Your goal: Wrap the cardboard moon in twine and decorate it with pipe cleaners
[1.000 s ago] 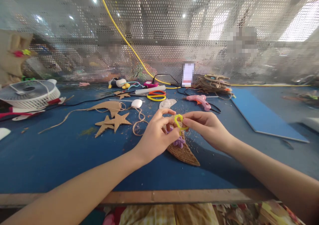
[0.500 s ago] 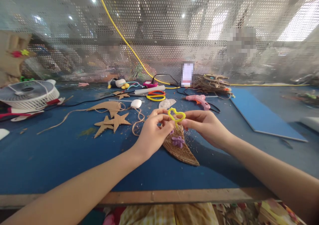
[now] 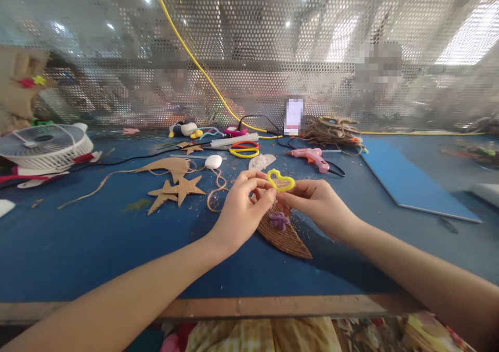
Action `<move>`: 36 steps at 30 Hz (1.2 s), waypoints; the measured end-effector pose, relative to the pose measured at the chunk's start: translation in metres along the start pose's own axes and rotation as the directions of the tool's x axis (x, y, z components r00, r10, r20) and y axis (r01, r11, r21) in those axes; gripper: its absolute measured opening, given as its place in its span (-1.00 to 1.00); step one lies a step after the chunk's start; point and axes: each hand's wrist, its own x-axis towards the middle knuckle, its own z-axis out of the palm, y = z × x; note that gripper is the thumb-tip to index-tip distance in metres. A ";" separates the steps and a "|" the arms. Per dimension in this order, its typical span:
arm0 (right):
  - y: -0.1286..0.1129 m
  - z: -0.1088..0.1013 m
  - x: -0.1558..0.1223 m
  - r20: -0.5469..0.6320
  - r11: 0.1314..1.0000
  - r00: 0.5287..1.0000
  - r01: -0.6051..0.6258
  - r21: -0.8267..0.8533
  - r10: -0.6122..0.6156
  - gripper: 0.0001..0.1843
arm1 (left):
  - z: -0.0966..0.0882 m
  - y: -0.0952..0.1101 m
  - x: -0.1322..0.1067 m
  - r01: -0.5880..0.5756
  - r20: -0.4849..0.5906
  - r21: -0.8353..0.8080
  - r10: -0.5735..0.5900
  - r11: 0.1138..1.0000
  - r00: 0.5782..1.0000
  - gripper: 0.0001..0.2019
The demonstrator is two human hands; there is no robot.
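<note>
Between my hands is a yellow heart-shaped loop (image 3: 281, 188), apparently bent from fuzzy pipe cleaner. My left hand (image 3: 245, 206) pinches its left side with thumb and fingertips. At the loop's right edge, the thumb and fingers of my right hand (image 3: 319, 201) are closed on it. Beneath lies a crescent wound with brown twine (image 3: 290, 243), its upper part hidden by my hands. A purple pipe-cleaner flower (image 3: 279, 221) sits on the crescent.
Cardboard stars (image 3: 185, 190) and a cardboard crescent (image 3: 167, 166) with loose twine lie to the left. Behind my hands are a pink glue gun (image 3: 312, 158), yellow-handled scissors (image 3: 244, 153) and a white round object (image 3: 213, 161). A blue board (image 3: 413, 180) is at right, a white fan (image 3: 42, 146) at left.
The yellow heart has shifted slightly right and tilted, its opening now wider to view. My right hand has moved a little lower; the crescent stays in place.
</note>
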 end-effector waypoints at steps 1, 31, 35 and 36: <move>-0.001 0.000 0.000 -0.001 1.000 1.000 0.001 -0.015 -0.001 -0.64 | 0.000 0.000 0.000 0.002 -0.005 -0.006 -0.002 1.000 1.000 -0.85; 0.003 0.006 -0.002 -0.168 0.992 0.981 0.081 -0.102 -0.097 -0.65 | 0.006 -0.004 0.001 0.061 0.006 -0.153 -0.061 0.986 0.998 -0.83; 0.002 0.006 -0.003 -0.174 0.991 0.980 0.081 -0.105 -0.099 -0.67 | 0.006 -0.008 0.003 0.063 0.014 -0.151 -0.062 0.986 0.998 -0.85; 0.002 0.005 -0.003 -0.170 0.992 0.980 0.082 -0.100 -0.098 -0.67 | 0.006 -0.008 0.004 0.062 0.005 -0.137 -0.062 0.989 0.998 -0.86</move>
